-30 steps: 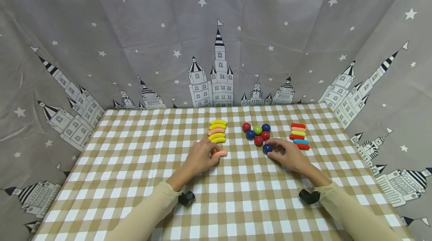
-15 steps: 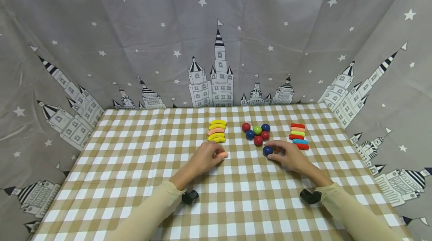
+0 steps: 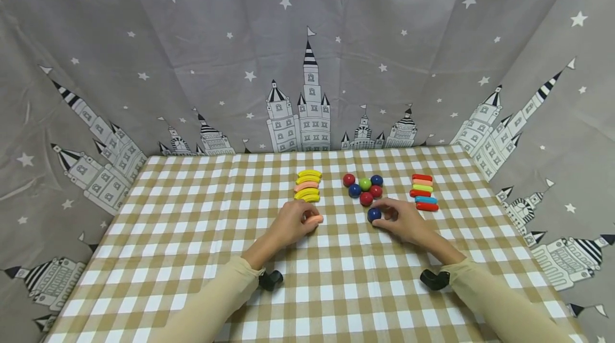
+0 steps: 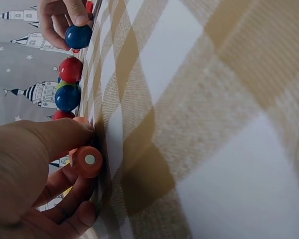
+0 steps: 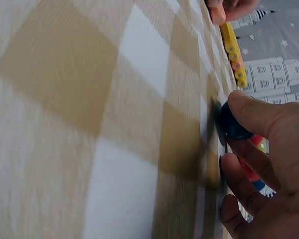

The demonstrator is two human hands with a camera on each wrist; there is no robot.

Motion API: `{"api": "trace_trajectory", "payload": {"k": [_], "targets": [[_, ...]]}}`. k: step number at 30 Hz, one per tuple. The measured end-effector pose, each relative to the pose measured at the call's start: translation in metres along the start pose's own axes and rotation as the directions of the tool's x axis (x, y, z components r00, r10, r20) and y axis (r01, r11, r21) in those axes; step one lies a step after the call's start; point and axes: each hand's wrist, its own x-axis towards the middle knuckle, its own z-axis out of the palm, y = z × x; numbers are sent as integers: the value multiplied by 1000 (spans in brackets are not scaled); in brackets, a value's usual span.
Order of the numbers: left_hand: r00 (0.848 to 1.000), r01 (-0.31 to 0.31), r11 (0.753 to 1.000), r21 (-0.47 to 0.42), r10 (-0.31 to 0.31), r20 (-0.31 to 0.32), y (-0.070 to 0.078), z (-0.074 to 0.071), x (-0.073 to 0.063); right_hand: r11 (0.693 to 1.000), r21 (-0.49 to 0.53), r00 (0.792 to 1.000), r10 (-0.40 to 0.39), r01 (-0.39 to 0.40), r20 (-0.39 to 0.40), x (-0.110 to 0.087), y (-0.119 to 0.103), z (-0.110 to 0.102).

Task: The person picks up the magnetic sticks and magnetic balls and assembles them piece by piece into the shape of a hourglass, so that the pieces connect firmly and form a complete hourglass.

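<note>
My left hand (image 3: 290,220) pinches a salmon-coloured curved stick (image 3: 314,219) between thumb and fingers, low over the cloth. The left wrist view shows the stick's round end (image 4: 88,162) with a pale disc in it. To the right, a dark blue ball (image 3: 374,215) is gripped between the thumb and fingers of my right hand (image 3: 403,220). In the right wrist view the thumb partly covers this blue ball (image 5: 234,124), which is close to the cloth. Just beyond it lies a cluster of red, blue and green balls, with a red ball (image 3: 366,199) nearest.
A row of yellow curved sticks (image 3: 309,173) with a salmon one (image 3: 306,186) among them lies beyond my left hand. Straight sticks in red, salmon, yellow-green and blue (image 3: 426,200) lie behind my right hand. A checked tablecloth (image 3: 192,279) covers the table; a grey curtain (image 3: 206,23) hangs behind.
My left hand has slid a little right, its fingers now covering more of the salmon stick. My right hand and the blue ball have moved slightly left, away from the red ball nearest it.
</note>
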Motion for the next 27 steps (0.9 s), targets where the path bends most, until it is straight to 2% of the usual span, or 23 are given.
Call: {"api": "trace_trajectory", "payload": {"k": [4, 11, 17, 21, 27], "targets": [[1000, 3, 1000, -1, -3, -13, 0, 1, 1, 1000, 16, 1000, -6, 6, 18, 3, -5, 5], [1000, 28, 999, -18, -28, 0, 0, 2, 2, 1000, 0, 1000, -6, 6, 9, 9, -17, 17], [998, 58, 998, -24, -58, 3, -1, 3, 1, 999, 19, 999, -39, 39, 37, 16, -26, 29], [997, 77, 996, -35, -77, 1, -1, 3, 0, 999, 35, 998, -24, 22, 56, 21, -34, 37], [997, 74, 996, -59, -74, -4, -1, 4, -1, 998, 49, 996, -36, 32, 79, 26, -44, 50]]}}
